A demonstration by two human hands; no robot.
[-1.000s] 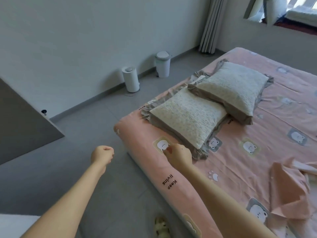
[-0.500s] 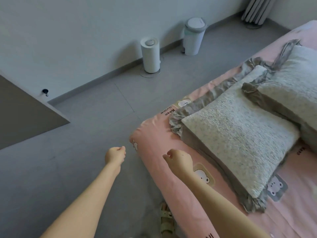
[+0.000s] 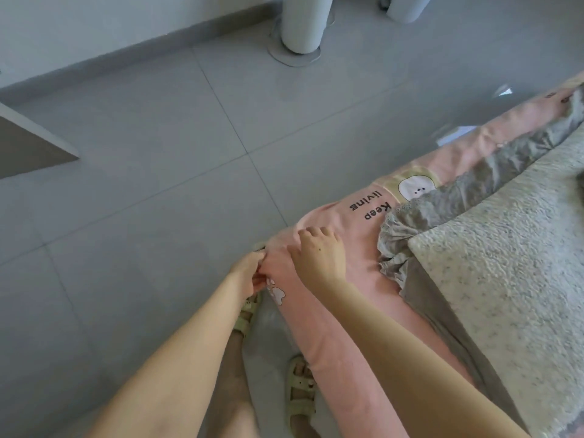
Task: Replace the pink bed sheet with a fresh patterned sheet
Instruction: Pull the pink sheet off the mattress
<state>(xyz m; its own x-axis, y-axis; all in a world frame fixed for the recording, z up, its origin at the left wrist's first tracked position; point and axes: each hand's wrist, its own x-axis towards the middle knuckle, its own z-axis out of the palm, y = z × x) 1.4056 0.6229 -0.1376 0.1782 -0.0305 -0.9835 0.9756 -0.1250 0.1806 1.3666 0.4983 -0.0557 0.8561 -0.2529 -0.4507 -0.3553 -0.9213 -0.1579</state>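
- Nearest me, a pale sandal (image 3: pixel 300 395) stands on the grey floor (image 3: pixel 142 184), just beside the mattress edge.
- My left hand (image 3: pixel 248 275) pinches the pink sheet (image 3: pixel 354 248) at the side of the bed corner, fingers curled on the fabric.
- My right hand (image 3: pixel 319 256) sits on top of that corner, fingers bent down, gripping the sheet.
- The sheet covers the mattress, running under the frilled grey pillow (image 3: pixel 505 263).
- Farthest off, a white cylinder (image 3: pixel 303 23) stands by the wall.

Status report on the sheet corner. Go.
Left hand pinches pink sheet at its corner. Right hand curled on it from above. Pillow lies on sheet close by.
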